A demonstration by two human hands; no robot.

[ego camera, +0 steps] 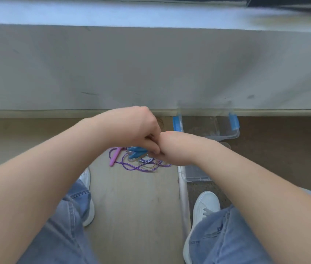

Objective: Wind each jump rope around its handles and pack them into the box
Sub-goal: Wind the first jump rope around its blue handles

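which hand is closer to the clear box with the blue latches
Right. The right hand sits at the left edge of the clear box, overlapping it in this view. The left hand is farther left, touching the right one, above the tangled jump ropes.

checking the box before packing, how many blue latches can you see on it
2: one latch on the box's left side, the other on its right, both near the wall. The arm may hide more.
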